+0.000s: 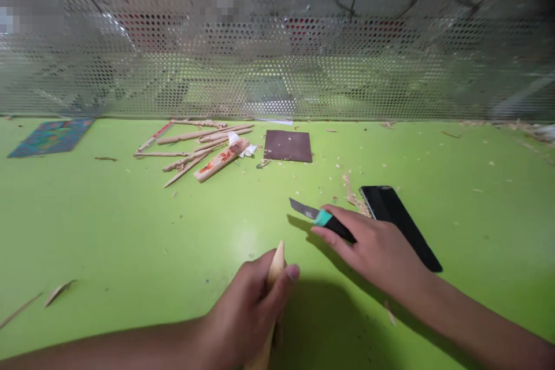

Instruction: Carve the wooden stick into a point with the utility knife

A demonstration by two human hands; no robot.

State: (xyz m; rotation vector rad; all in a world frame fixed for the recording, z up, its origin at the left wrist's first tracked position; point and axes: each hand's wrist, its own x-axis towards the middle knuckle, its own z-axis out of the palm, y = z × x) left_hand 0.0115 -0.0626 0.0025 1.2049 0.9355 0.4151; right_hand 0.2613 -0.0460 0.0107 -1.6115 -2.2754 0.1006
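The stick (276, 266) is gripped in the left hand (249, 306), its tip pointed forward, at the near side of the table (186, 254). The knife (323, 218) is held in the right hand (377, 245), apart from the wood. Shallow strokes are probably best directed away from the left hand, with the stick firmly braced.

Bright light is washing the lime-green flat tabletop (130, 243), producing soft glare near its centre. The bare left hand (243, 300) is casting a dark shadow rightward. Shapes behind the perforated grey metal screen (368, 75) are blurring; pixelated blocks are masking the upper left.
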